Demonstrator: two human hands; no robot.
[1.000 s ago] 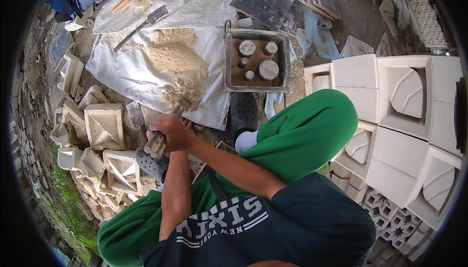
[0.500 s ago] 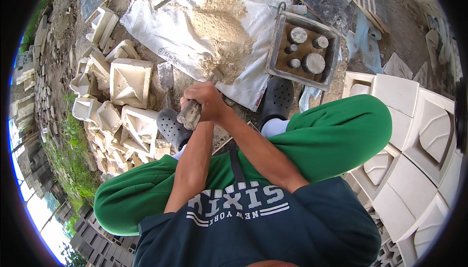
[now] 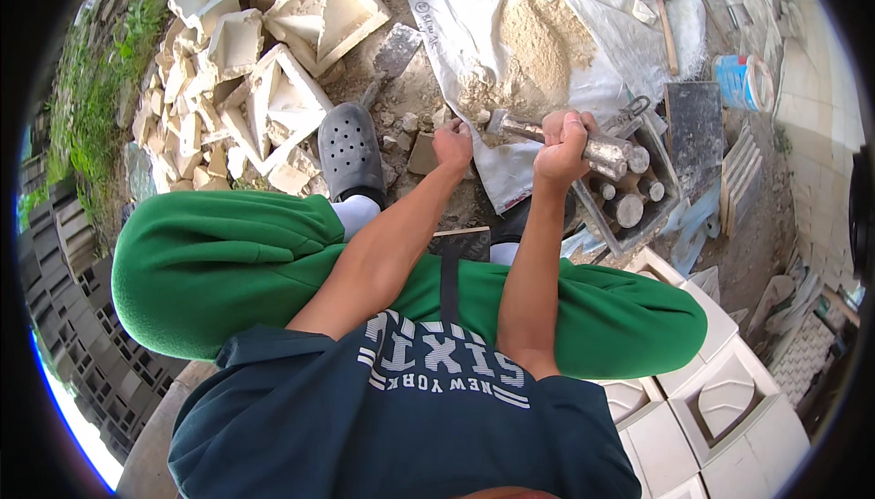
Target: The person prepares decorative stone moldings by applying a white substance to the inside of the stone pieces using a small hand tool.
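My right hand is closed round a thick, dust-coated rod-shaped tool. The rod lies nearly level, its thick end to the right and its other end over the sheet. My left hand is lower and to the left, at the edge of a white woven sheet. Its fingers are pressed together on that edge, with the fingertips partly hidden. Sandy beige powder is heaped on the sheet. A square tan fragment lies beside my left hand.
Broken cream moulded blocks are piled at the left. A grey bin with several cylinders stands right of my right hand. Whole pale blocks line the lower right. A hammer and a white-blue bucket lie farther back.
Both hands were together on the tool. They have parted: my right hand has carried the tool to the right, and my left has let go and moved to the sheet's edge. The view has shifted.
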